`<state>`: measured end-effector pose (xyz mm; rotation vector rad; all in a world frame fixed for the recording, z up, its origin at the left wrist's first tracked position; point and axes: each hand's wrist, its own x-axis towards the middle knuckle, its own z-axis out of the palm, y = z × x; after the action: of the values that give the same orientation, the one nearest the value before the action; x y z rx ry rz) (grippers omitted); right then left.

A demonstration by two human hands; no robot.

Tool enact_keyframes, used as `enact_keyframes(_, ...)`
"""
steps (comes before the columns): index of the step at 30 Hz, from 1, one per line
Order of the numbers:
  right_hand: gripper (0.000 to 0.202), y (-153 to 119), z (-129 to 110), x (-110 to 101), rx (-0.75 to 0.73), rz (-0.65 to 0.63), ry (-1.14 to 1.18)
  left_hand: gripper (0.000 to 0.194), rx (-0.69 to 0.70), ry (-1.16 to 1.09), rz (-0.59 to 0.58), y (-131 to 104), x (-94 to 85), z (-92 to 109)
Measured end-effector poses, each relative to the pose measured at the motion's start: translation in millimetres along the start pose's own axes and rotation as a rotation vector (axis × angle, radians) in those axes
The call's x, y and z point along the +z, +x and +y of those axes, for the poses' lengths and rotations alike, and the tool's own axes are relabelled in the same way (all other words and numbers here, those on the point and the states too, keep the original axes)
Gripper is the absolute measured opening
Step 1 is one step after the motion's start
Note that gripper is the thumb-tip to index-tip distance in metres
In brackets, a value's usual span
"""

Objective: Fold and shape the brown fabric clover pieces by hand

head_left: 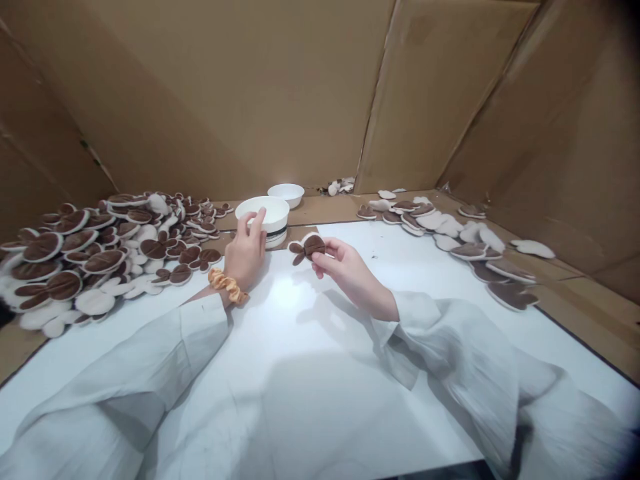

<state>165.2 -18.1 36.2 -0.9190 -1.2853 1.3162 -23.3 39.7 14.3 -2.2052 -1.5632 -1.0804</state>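
Observation:
Between the thumb and fingers of my right hand (347, 267) is a small brown bunny-shaped piece (314, 246) with a white edge, held above the white board (300, 413). My left hand (246, 252), with an orange scrunchie (228, 286) at the wrist, is at the front rim of a white bowl (277, 212) with a dark band. Its fingers reach over the rim and are apart. Whether the fingertips touch anything inside the bowl cannot be seen.
A large heap of brown and white bunny-shaped pieces (103, 260) lies at the left. Behind the near bowl stands a second white bowl (287, 194). More flat pieces (450, 227) spread along the right. Small scraps (341, 187) lie by the cardboard wall (240, 100).

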Motion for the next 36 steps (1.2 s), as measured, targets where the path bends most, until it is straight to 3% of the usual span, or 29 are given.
enact_keyframes(2,0.016,0.6,2.6,-0.5,0.001,-0.008,0.011,0.036,-0.021,-0.254,0.018,-10.8,-10.5,10.1)
enact_keyframes(5,0.016,0.3,5.0,0.6,0.015,-0.018,-0.012,0.035,-0.132,-0.589,-0.221,-29.1,-22.8,30.1)
enact_keyframes(7,0.015,-1.0,5.4,1.9,0.026,-0.027,-0.051,0.031,-0.201,-0.693,-0.313,-37.6,-26.5,42.0)
enact_keyframes(14,0.017,-8.6,3.3,5.2,0.004,-0.083,-0.142,0.023,-0.27,-0.805,-0.322,-41.2,-29.0,55.6)
enact_keyframes(26,0.008,-18.7,9.3,13.9,0.167,-0.056,0.098,0.023,-0.474,-1.024,-0.3,-41.9,-26.2,62.9)
enact_keyframes(30,0.01,-20.4,13.2,10.7,0.277,-0.094,0.17,0.022,-0.416,-0.949,-0.306,-44.6,-24.9,61.8)
enact_keyframes(36,0.015,-17.5,16.4,7.8,0.315,-0.101,0.232,0.02,-0.377,-0.912,-0.366,-48.7,-21.5,55.4)
